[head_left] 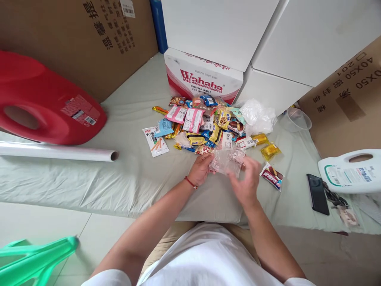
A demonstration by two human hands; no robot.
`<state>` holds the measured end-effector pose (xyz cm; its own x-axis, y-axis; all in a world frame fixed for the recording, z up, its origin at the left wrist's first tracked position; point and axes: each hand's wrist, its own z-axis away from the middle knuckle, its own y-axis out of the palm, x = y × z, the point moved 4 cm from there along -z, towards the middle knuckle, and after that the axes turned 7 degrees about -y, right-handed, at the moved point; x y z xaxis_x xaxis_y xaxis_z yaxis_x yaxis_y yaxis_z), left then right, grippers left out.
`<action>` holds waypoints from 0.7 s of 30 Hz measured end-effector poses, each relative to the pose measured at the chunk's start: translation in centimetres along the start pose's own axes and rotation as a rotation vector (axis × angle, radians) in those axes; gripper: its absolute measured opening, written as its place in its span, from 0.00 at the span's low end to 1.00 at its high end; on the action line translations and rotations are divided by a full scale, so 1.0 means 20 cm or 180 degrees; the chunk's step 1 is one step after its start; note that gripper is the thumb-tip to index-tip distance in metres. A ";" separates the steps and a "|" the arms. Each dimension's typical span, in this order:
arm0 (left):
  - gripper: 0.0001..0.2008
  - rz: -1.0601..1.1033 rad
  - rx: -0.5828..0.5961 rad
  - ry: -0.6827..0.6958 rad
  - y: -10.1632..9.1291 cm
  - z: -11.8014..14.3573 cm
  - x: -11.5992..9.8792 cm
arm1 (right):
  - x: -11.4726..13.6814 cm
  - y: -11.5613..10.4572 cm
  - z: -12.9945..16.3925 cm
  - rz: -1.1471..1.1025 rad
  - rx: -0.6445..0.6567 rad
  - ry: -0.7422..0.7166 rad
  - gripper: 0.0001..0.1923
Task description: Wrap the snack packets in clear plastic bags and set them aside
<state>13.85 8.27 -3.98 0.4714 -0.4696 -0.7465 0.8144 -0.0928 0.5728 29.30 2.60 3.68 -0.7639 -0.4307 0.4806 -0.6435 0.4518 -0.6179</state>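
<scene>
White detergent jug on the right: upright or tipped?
Tipped. The white detergent jug lies on its side on the sheet, handle upward, beside the black phone.

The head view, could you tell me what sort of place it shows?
Probably a home storeroom or packing corner: stacked cardboard boxes, a Wahaha water carton, and a snack pile on a sheet-covered surface, where both hands hold a clear plastic bag.

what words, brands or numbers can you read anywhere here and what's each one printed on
"Wahaha", then "PURIFIED WATER" with a blurred line below: red and white carton.
"40X50", upside down, twice: brown box at right; its Chinese characters are too unclear to copy.
Brown box at left: Chinese characters, not readable.
Snack packets, red jug, white jug: print too small.
The clear bag in the left hand and right hand shows no text.
</scene>
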 end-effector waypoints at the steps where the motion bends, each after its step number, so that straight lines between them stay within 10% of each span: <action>1: 0.24 -0.0064 -0.0015 0.0054 0.01 0.00 0.00 | 0.05 0.03 0.01 0.0047 0.0296 -0.0267 0.22; 5: 0.28 -0.0327 -0.0074 0.0296 0.02 0.02 0.01 | 0.11 0.16 0.02 -0.0363 0.0988 -0.0233 0.09; 14: 0.30 -0.0178 -0.0078 0.0296 0.03 0.05 0.00 | 0.06 0.26 0.06 -0.2964 0.0457 0.2007 0.11; 21: 0.28 0.0040 0.0285 0.0074 0.10 0.12 -0.02 | -0.01 0.23 0.09 -0.3081 -0.0092 0.2417 0.14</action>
<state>14.39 6.12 -1.74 0.4900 -0.4508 -0.7461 0.7754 -0.1658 0.6094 26.65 3.31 -0.44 0.2003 -0.0385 0.9790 -0.9539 0.2202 0.2038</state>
